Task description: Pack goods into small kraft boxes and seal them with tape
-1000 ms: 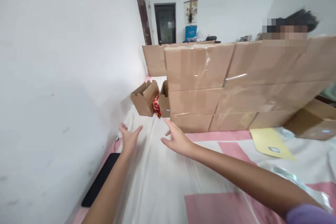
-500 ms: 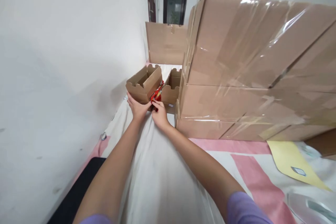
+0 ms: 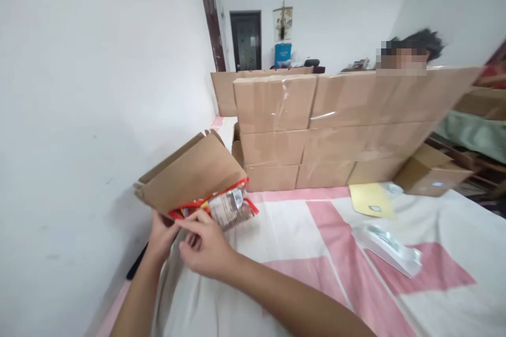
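Observation:
A small open-topped cardboard box (image 3: 193,174) is tilted in front of me near the wall. My left hand (image 3: 160,237) grips its near end from below, fingers partly hidden behind the cardboard. Along the box's right side lies a red snack packet (image 3: 229,208) with a pale printed back. My right hand (image 3: 207,247) has curled fingers at the packet's near end, pinching it close to my left thumb.
A wall of taped cardboard boxes (image 3: 272,147) stands across the bed. On the pink-and-white sheet (image 3: 284,242) are a yellow sheet (image 3: 371,201) and a clear plastic piece (image 3: 389,250). An open box (image 3: 430,171) sits at right. A person (image 3: 419,47) is behind the stack.
The box and packet have come up and toward me, lifted off from beside another open box. My view has swung right and pulled back, showing more of the bed.

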Available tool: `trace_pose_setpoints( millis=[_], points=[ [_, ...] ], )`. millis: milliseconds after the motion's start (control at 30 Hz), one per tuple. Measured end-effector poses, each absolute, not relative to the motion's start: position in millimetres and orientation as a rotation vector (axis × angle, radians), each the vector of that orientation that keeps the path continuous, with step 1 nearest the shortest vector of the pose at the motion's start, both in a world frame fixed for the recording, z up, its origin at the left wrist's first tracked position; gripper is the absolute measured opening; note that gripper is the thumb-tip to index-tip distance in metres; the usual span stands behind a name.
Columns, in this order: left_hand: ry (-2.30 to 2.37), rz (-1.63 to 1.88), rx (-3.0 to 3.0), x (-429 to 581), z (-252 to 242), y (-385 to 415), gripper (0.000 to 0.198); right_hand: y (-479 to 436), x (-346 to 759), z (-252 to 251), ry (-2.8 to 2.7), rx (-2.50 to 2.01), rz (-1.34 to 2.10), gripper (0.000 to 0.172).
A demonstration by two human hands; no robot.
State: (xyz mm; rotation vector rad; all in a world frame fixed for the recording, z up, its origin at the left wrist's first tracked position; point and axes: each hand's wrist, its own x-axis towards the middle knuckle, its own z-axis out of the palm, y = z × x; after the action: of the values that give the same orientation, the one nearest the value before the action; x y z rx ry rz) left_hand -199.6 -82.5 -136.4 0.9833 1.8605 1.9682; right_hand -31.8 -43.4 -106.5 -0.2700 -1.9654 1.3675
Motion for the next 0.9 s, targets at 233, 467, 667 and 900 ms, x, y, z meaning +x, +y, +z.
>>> trace_pose_setpoints(
  millis=[233,467,667,900],
  points=[
    [1.728,1.756,1.17,-54.5,-180.7,-111.3,0.101,-77.8,130.3,-144.2,-1.629,-0.429,1.65,0.022],
    [1.609,1.609,1.432,4.5,-191.7,-108.9,0.127,-77.0,256.4,-114.8,-2.004,-0.594,0.899,0.015],
    [1.641,1.582,1.472,-6.8,-199.4,-113.5,0.119,-42.5,278.3,-80.4,-2.757,-0.669,0.167,0.056],
    [1.598,1.523,1.508,-13.6,-208.3,-116.0,0.12,-54.6,291.8,-69.2,-2.959,-0.484,0.266,0.019]
  ],
)
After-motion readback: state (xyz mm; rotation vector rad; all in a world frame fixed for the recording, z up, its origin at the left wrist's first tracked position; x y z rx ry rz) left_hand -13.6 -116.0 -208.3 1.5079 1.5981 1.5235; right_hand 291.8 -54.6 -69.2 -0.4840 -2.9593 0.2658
